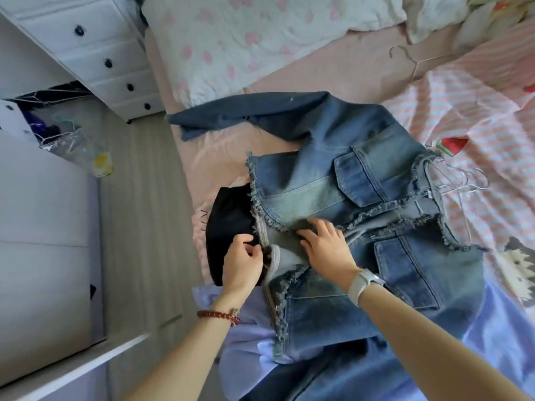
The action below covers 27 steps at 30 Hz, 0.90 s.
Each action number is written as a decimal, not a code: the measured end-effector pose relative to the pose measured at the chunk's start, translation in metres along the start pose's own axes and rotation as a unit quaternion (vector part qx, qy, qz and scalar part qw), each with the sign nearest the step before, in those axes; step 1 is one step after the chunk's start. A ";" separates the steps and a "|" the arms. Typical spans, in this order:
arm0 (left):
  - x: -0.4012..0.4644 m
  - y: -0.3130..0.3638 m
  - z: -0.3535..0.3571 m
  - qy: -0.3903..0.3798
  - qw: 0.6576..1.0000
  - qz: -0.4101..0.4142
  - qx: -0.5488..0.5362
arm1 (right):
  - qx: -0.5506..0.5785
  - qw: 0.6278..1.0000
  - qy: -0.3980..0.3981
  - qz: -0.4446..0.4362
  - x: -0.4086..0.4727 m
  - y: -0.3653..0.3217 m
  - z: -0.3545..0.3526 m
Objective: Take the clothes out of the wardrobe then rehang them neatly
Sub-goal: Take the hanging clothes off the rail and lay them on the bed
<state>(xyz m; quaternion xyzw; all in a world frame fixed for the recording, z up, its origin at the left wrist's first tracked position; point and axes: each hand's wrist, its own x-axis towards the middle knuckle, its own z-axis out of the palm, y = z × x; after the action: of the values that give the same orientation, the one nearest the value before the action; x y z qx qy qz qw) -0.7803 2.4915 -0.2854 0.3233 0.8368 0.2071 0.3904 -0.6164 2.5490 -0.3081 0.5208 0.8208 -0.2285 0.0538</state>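
Two hands work at the front hem of a denim jacket spread flat on the bed, likely so its frayed edges can be lined up. The left hand pinches the folded hem with curled fingers, probably to hold it taut. The right hand presses down with straight, spread fingers, seemingly to pin the cloth. A wire hanger sits in the jacket's collar. A spare hanger lies well apart.
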 end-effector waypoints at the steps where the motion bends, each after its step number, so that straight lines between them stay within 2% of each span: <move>1: 0.003 -0.005 -0.004 0.009 0.999 0.027 0.040 | -0.016 0.999 -0.032 0.000 -0.001 0.002 0.004; 5: 0.010 -0.018 -0.032 0.029 0.983 0.146 0.107 | 0.029 0.999 -0.021 0.021 -0.002 -0.018 -0.006; 8: -0.003 -0.021 -0.065 0.073 0.958 0.204 0.186 | 0.035 0.999 -0.001 -0.004 -0.007 -0.053 -0.023; 12: -0.044 -0.034 -0.117 0.115 0.934 0.238 0.240 | 0.045 0.996 0.048 -0.067 -0.028 -0.118 -0.042; 16: -0.107 -0.082 -0.172 0.107 0.920 0.257 0.274 | 0.051 0.990 0.024 -0.129 -0.080 -0.194 -0.035; 21: -0.196 -0.182 -0.244 0.157 0.920 0.223 0.280 | 0.037 0.970 -0.020 -0.241 -0.162 -0.296 -0.004; 23: -0.230 -0.223 -0.277 0.172 0.922 0.191 0.289 | 0.009 0.952 -0.028 -0.306 -0.187 -0.339 0.008; 25: -0.259 -0.261 -0.316 0.193 0.924 0.151 0.294 | -0.007 0.933 -0.081 -0.352 -0.208 -0.388 0.019; 27: -0.284 -0.295 -0.361 0.234 0.921 0.111 0.290 | 0.000 0.915 -0.089 -0.393 -0.221 -0.439 0.030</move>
<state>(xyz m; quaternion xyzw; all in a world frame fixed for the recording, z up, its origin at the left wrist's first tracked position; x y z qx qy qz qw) -1.0382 2.0499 -0.0950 0.4556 0.8865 0.0669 0.0469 -0.9072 2.1981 -0.1224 0.1340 0.9510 -0.2767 0.0329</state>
